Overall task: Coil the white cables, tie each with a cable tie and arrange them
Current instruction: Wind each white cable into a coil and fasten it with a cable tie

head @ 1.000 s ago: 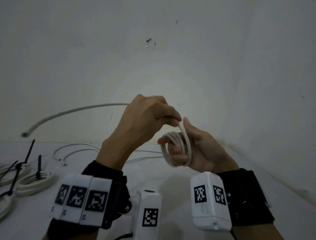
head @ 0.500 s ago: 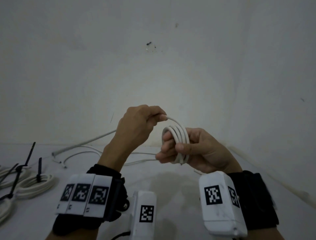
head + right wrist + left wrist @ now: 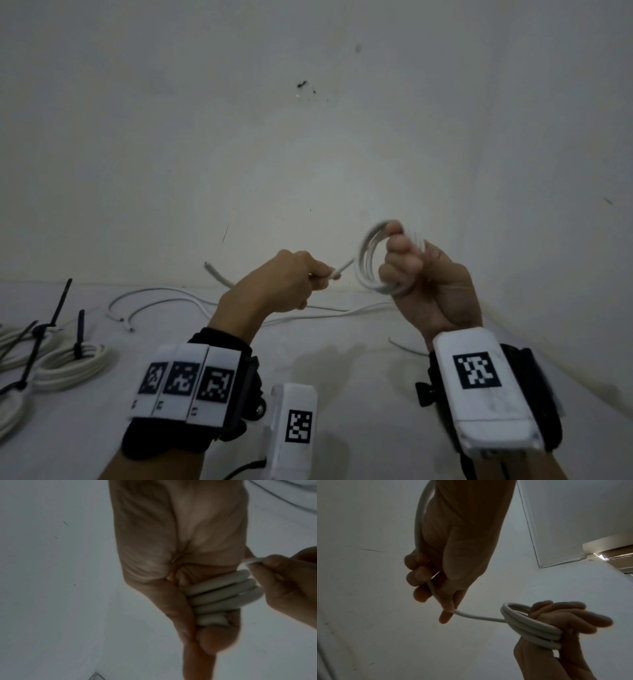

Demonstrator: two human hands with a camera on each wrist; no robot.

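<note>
My right hand [image 3: 421, 274] holds a small coil of white cable [image 3: 368, 263], raised in front of the wall, fingers curled round its loops [image 3: 221, 595]. From the coil a short run of the same cable [image 3: 479, 617] leads left into my left hand [image 3: 291, 284], which grips it in a fist [image 3: 433, 582]. The cable's free end [image 3: 214, 272] sticks out behind that hand. On the table at the left lie finished white coils [image 3: 72, 366], each bound with a black cable tie [image 3: 79, 334].
Loose white cables [image 3: 164, 301] lie uncoiled across the white table [image 3: 359, 370] near the wall. A thin strand [image 3: 404, 347] lies by the right wrist. The white wall [image 3: 308, 154] stands close behind, with a corner at the right.
The right hand has lifted the coil up and to the right and turned it. The left hand has dropped down and left, drawing the cable tail out; the free length is shorter.
</note>
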